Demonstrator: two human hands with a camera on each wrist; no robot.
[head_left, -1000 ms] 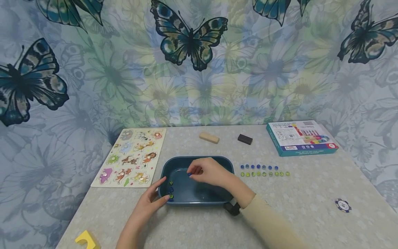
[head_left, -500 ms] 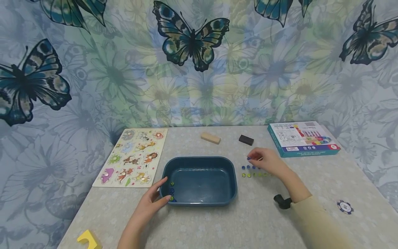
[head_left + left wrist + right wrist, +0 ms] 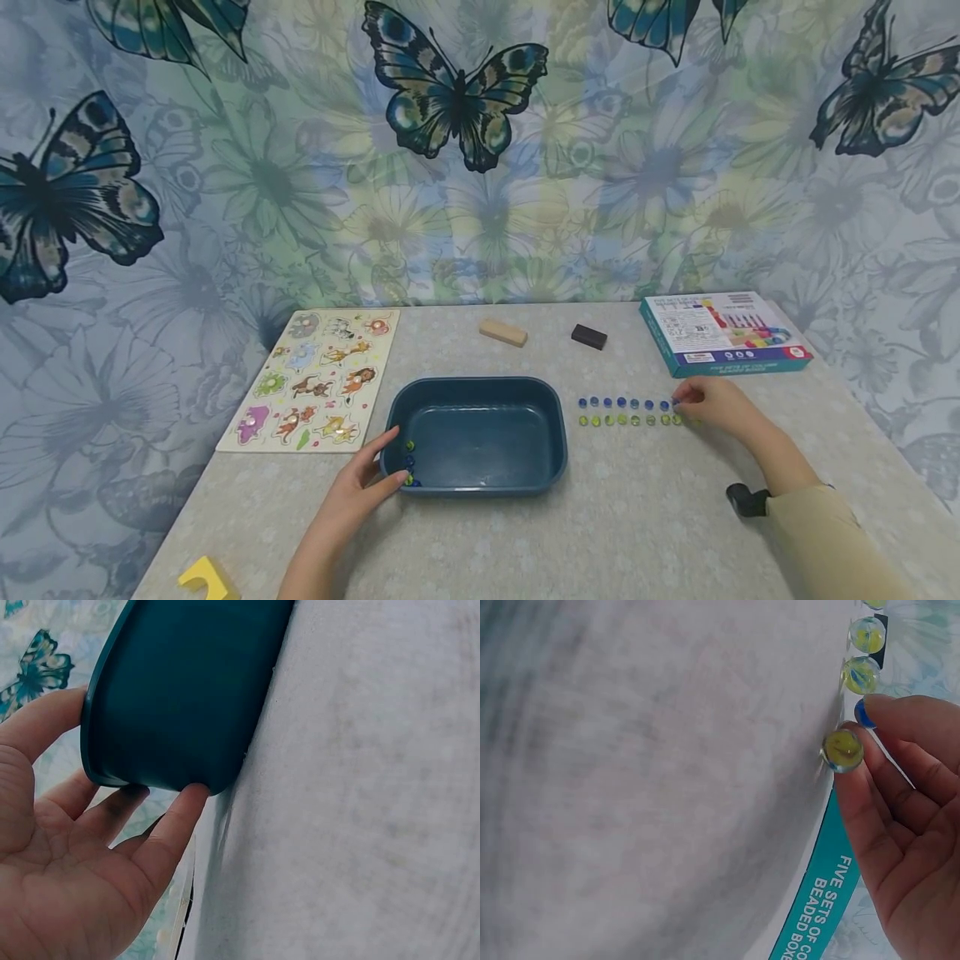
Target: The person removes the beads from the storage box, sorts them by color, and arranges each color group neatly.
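I see the right hand partly hiding a blue marble at four o'clock, a yellow block cut off near eight.

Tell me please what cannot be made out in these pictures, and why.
Head view: fine print on the box, too small.
Head view: yellow block, partly cut off by bottom edge.
Head view: how many yellow-green marbles; right hand covers part of their row.
Left wrist view: inside of the tray, hidden by its wall.
Right wrist view: blue marble, partly covered by the same hand.
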